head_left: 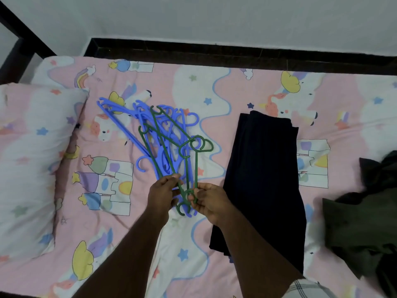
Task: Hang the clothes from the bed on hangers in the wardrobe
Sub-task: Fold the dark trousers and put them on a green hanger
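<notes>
Your left hand (164, 193) grips the near end of a tangled bundle of blue hangers (137, 123) and green hangers (169, 127); fingers are curled round the plastic. Your right hand (209, 201) pinches a single green hanger (196, 168) near its lower end, its hook pointing away from you. The far ends of the bundle rest fanned on the bed (193, 87), which carries a pink unicorn-print sheet. Dark folded trousers (264, 179) lie flat on the bed just right of your hands. An olive-dark heap of clothes (365, 222) sits at the right edge. A pillow (32, 158) lies at the left. The wardrobe is out of view.
</notes>
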The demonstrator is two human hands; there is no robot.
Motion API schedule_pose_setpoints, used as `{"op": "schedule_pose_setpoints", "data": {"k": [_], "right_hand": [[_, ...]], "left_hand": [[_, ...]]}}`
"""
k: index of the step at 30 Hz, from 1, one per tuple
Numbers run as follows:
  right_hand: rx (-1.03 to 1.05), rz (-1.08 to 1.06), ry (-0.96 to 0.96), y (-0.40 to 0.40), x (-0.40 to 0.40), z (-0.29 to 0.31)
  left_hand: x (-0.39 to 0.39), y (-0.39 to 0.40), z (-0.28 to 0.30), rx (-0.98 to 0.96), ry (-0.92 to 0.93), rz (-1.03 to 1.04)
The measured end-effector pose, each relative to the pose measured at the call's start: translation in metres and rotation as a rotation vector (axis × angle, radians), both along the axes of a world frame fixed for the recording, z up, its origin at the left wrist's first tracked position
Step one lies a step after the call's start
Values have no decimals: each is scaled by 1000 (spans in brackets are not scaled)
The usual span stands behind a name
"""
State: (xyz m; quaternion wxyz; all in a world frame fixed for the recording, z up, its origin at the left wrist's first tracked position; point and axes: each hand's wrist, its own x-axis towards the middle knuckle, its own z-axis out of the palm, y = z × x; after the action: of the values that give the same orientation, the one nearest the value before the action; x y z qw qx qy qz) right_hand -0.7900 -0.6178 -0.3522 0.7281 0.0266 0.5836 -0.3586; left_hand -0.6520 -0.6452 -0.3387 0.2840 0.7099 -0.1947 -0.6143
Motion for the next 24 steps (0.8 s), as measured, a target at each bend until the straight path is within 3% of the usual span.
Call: {"op": "schedule_pose_setpoints", "data": {"k": [3, 5, 8, 10, 12, 16, 19, 24], "right_hand": [[-11, -18, 13, 2, 10, -1], [-10, -27, 48, 4, 11, -5], [-15, -47, 62, 10, 3, -10], [-16, -45, 82, 14, -4, -13], [-24, -48, 109, 19, -10, -16], [1, -39, 176, 28, -17, -19], [17, -27, 108, 32, -17, -17], [31, -61, -128, 33, -5, -8]], "left_hand": [[8, 6, -12, 10, -99, 30], [13, 15, -26, -83, -266, -78], [11, 26, -53, -395, -660, -778], [3, 30, -62, -413, -915, -1165], [-3, 29, -67, -354, -1034, -1334], [6, 25, -71, -174, -1045, -1385], [25, 23, -75, -22, -967, -1359], [42, 22, -93, -74, -960, -1397]]}}
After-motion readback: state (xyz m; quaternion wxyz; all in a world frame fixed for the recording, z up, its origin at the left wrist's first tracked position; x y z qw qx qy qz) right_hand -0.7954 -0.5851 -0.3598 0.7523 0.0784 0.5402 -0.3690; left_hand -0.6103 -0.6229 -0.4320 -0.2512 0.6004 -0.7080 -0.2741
